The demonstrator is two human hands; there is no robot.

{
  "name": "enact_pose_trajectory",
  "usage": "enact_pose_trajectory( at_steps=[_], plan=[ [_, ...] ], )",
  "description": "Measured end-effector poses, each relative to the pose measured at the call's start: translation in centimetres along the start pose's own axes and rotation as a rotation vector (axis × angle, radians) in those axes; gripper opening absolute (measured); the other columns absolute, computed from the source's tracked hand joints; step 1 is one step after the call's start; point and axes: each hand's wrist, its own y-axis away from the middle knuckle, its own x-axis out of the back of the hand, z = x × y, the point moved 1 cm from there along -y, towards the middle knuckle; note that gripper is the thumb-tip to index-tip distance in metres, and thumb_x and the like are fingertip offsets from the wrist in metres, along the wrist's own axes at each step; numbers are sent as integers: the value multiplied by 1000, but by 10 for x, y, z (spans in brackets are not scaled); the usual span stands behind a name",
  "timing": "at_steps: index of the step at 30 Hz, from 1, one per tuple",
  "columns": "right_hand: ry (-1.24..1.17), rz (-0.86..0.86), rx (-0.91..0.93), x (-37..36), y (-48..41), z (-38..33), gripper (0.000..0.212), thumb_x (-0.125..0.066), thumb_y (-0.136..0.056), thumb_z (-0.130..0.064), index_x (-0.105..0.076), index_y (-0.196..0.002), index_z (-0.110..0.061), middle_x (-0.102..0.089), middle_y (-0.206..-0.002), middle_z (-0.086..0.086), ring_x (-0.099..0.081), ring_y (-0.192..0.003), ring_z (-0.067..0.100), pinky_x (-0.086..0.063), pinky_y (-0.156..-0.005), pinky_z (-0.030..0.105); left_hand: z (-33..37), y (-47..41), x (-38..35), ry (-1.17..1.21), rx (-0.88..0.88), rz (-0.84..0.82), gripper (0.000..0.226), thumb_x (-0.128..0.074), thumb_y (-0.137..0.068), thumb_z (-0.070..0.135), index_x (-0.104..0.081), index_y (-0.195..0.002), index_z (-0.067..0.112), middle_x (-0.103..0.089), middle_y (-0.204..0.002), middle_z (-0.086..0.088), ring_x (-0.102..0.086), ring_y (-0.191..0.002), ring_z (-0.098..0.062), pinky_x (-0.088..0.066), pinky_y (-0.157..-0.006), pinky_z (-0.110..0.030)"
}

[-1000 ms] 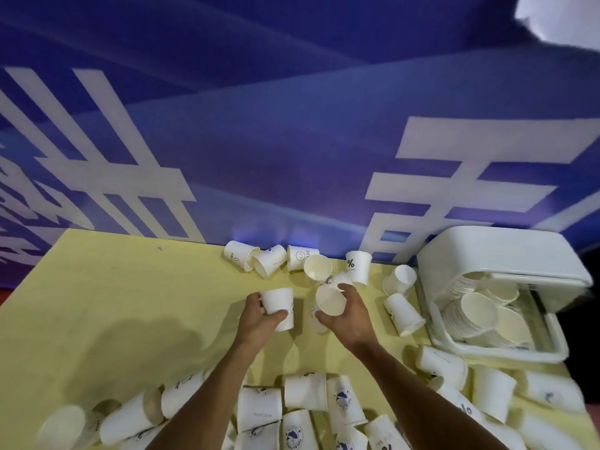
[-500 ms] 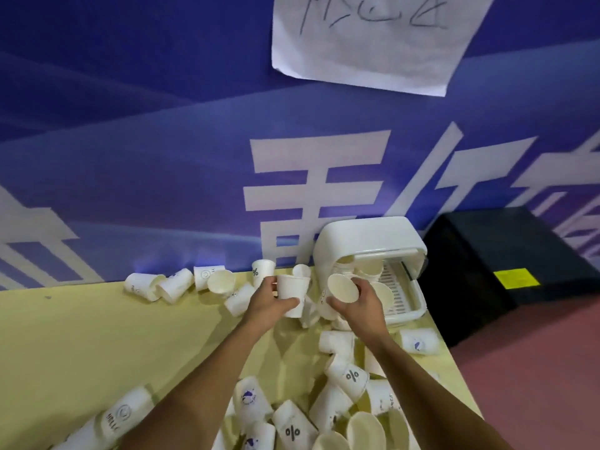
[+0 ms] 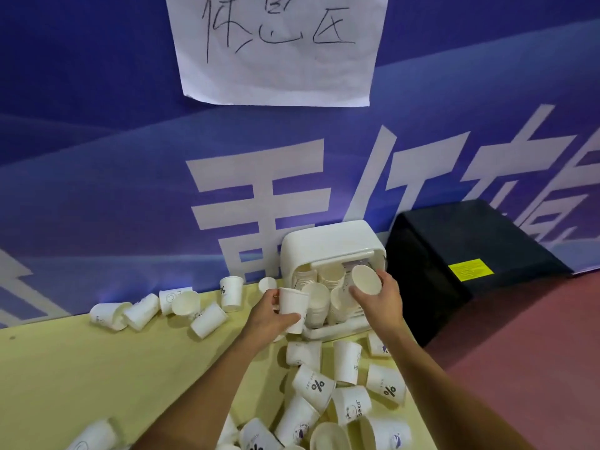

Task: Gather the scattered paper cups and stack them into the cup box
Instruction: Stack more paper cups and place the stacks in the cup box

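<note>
The white cup box (image 3: 328, 241) stands at the table's far right edge against the wall, its front open, with stacks of paper cups (image 3: 316, 306) lying inside. My left hand (image 3: 269, 318) grips one upright white cup (image 3: 292, 308) just left of the box mouth. My right hand (image 3: 381, 298) holds another cup (image 3: 366, 279) tilted, its open mouth facing me, right at the box opening. Several loose cups (image 3: 207, 319) lie along the wall to the left, and several more cups (image 3: 313, 386) lie in a heap near me.
The yellow table (image 3: 97, 368) ends just right of the box. A black cabinet (image 3: 470, 254) with a yellow label stands beside it on a red floor. A blue banner wall with a handwritten paper sign (image 3: 276, 47) rises behind.
Both hands carried their cups rightward from the table's middle to the cup box. The right hand's cup now sits at the box mouth. My view has swung to the right.
</note>
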Motion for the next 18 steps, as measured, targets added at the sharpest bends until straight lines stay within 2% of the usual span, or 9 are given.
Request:
enact_pose_trajectory(
  at_steps=[3, 5, 11, 15, 18],
  plan=[
    [122, -63, 58, -10, -2, 3, 76, -84, -73, -32, -49, -140, -23, -53, -137, -2, -52, -124, 18, -43, -104, 33, -7, 3, -1, -13, 6, -1, 59, -81, -74, 21, -49, -124, 25, -58, -115, 11, -64, -99, -15, -55, -79, -29],
    [173, -103, 97, -18, -4, 5, 74, -83, -76, -24, -47, -141, -20, -50, -140, 0, -49, -127, 19, -39, -99, 27, -12, 5, -3, -18, 10, 3, 60, -80, -75, 20, -49, -126, 24, -58, -117, 10, -64, -98, -15, -55, -77, -28],
    [366, -190, 133, -37, -8, 22, 71, -79, -77, -24, -45, -139, -20, -53, -134, 2, -52, -123, 23, -47, -97, 36, -30, 9, -4, -4, 41, 6, 66, -82, -72, 20, -49, -129, 24, -59, -120, 7, -65, -100, -17, -56, -87, -39],
    [414, -243, 109, -45, -10, 34, 72, -79, -76, -25, -45, -138, -14, -53, -134, 4, -50, -125, 24, -45, -100, 35, -38, 14, -5, 10, 55, 7, 66, -80, -74, 14, -48, -131, 22, -58, -120, 7, -66, -99, -18, -54, -78, -28],
    [416, -273, 102, -48, -8, 38, 71, -79, -75, -26, -45, -137, -13, -52, -133, 4, -50, -125, 25, -46, -101, 38, -44, 15, -4, 8, 63, 16, 64, -80, -74, 14, -49, -130, 21, -58, -122, 6, -67, -97, -17, -53, -76, -26]
  ],
)
